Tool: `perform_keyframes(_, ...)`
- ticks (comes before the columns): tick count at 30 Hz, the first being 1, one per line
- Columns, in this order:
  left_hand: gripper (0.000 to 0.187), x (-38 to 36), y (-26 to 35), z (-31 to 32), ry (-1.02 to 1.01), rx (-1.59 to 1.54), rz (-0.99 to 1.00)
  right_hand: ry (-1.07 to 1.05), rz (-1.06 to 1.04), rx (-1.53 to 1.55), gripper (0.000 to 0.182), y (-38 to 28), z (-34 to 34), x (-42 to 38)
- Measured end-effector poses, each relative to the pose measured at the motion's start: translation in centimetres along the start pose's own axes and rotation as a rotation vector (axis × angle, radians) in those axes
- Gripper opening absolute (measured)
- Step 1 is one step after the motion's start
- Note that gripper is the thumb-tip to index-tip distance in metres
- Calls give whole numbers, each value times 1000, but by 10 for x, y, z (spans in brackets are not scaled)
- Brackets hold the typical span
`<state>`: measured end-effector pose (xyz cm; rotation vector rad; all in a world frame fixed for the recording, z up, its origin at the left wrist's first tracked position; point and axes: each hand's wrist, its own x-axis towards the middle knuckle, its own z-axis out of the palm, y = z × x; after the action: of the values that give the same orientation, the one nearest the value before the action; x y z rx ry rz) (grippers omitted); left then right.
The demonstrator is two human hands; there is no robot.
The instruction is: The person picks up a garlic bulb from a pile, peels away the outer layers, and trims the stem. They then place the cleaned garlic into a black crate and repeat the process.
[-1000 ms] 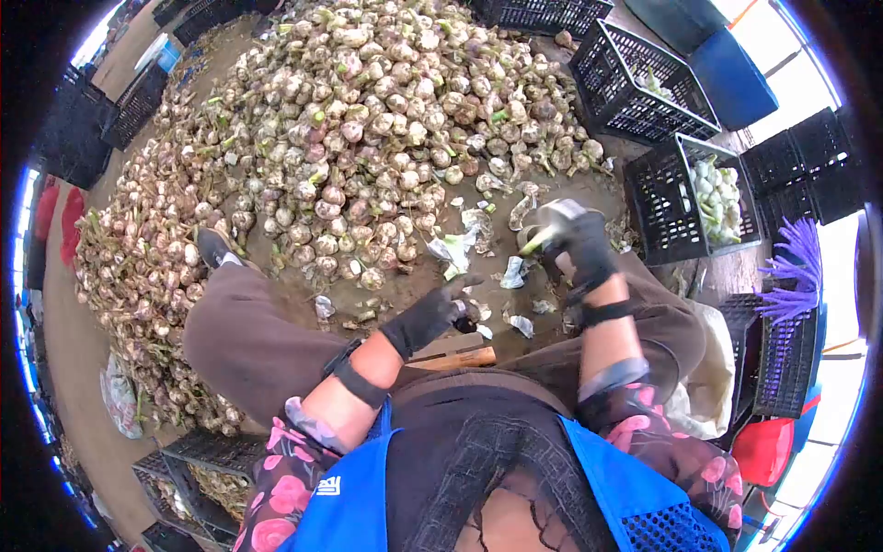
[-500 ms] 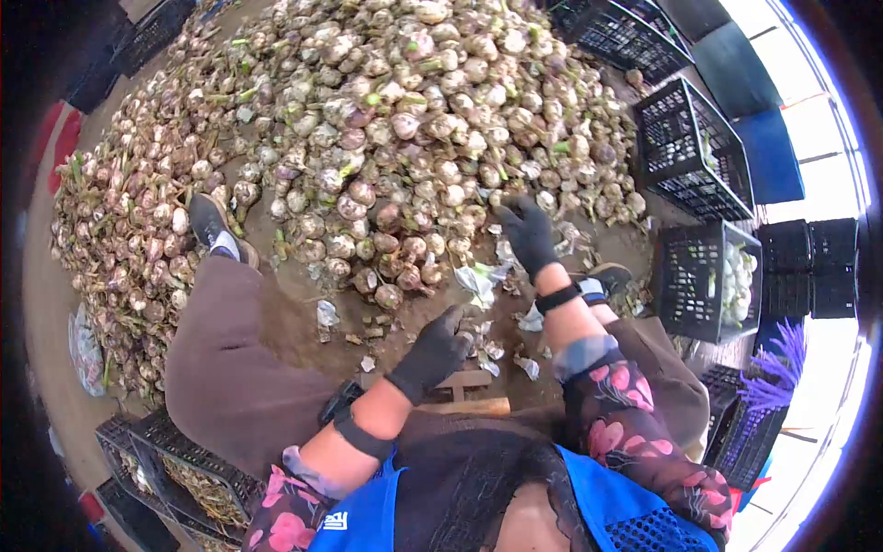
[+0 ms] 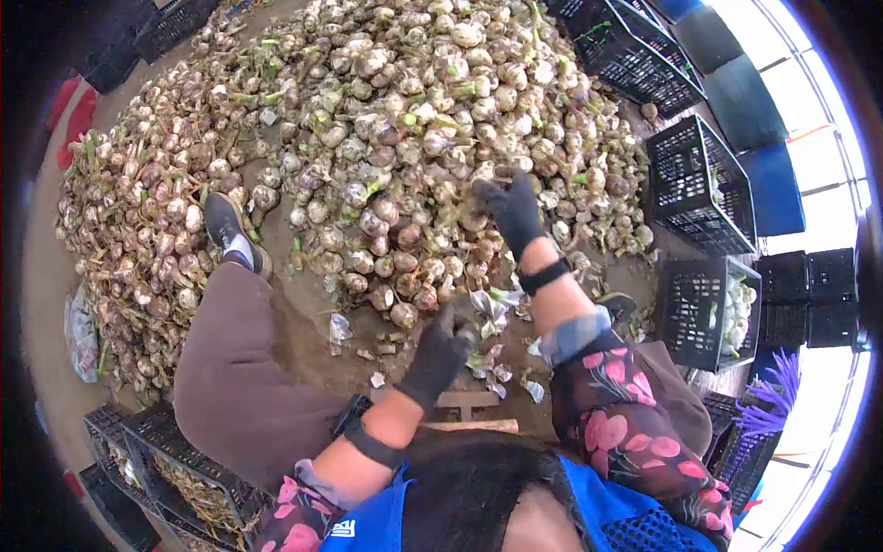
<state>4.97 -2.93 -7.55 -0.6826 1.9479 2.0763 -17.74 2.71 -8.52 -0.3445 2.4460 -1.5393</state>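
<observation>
A big heap of garlic bulbs (image 3: pixel 395 138), many with dirt and stem stubs, spreads in front of me. My right hand (image 3: pixel 513 213), in a dark glove, reaches over its near edge with bent fingers against the bulbs. Blur there hides whether a bulb is gripped. Closer to my body, my left hand (image 3: pixel 440 357), gloved too, is closed, with the fingers curled; what they hold, if anything, is hidden. Loose garlic skins (image 3: pixel 492 308) lie on the ground between the hands. Below my left hand is a wooden piece (image 3: pixel 464 403).
At right stand a black crate (image 3: pixel 701 184) and another crate (image 3: pixel 704 313) with pale trimmed bulbs (image 3: pixel 738 313). A purple bristly bundle (image 3: pixel 774 396) is near them. Lower left, a black crate (image 3: pixel 189 460) holds dry stalks. My shoe (image 3: pixel 230 225) rests beside the heap.
My right hand has moved forward and slightly left onto the bulbs. My left hand stays low near the wooden piece, still curled. The whole view has shifted slightly.
</observation>
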Motion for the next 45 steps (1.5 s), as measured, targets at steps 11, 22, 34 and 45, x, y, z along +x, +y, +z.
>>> perform_keyframes(11, 30, 7, -3, 25, 163, -295, 334, -179, 183, 624, 35, 16, -17, -130)
perform_keyframes(22, 31, -3, 8, 10, 172, 148, 548, -217, -45, -260, 27, -47, -69, -207)
perform_keyframes(34, 32, -18, -7, 33, 14, -165, 197, 457, -346, -312, 12, 30, -106, -174)
perform_keyframes(45, 54, -17, -3, 55, -284, -1092, -97, -119, -167, -550, 32, 26, -119, -244)
